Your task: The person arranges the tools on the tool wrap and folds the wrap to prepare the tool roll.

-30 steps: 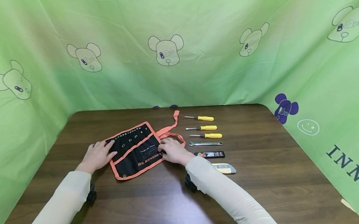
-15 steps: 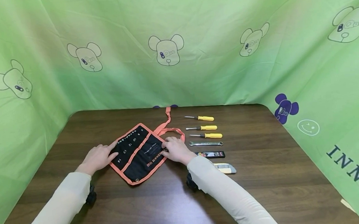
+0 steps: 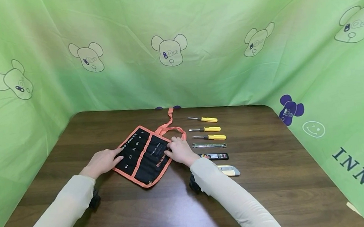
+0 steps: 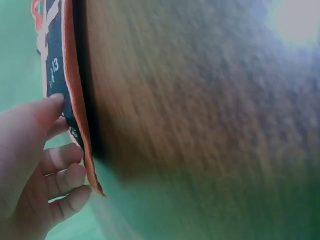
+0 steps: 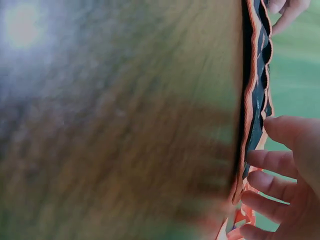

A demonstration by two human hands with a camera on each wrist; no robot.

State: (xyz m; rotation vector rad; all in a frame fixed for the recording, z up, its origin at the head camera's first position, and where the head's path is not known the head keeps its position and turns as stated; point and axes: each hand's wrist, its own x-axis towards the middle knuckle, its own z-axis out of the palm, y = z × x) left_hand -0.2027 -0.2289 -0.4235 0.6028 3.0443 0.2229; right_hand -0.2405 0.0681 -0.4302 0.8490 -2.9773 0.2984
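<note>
A black tool roll [image 3: 134,151] with orange trim, numbered pockets and an orange tie strap [image 3: 170,124] lies unfolded and turned at an angle in the head view. My left hand [image 3: 101,162] rests on its left side, thumb and fingertips on the numbered part. In the left wrist view, the thumb of that hand [image 4: 30,150] touches the black cloth near the orange edge, the other fingers loosely bent beside it. My right hand [image 3: 180,151] touches the roll's right corner by the strap. Its fingers are spread along the edge in the right wrist view, thumb [image 5: 282,130] uppermost.
Right of the roll is a column of tools: three yellow-handled screwdrivers [image 3: 212,129], a combination wrench [image 3: 209,145], a flat black case [image 3: 217,156] and a utility knife [image 3: 230,170] partly behind the right sleeve. A green printed curtain [image 3: 174,82] stands around the wooden table [image 3: 138,217].
The tool roll has turned on the table, its near corner swinging to the right and toward me. Both hands stay on it, the right one moving slightly rightward. The tools have not moved.
</note>
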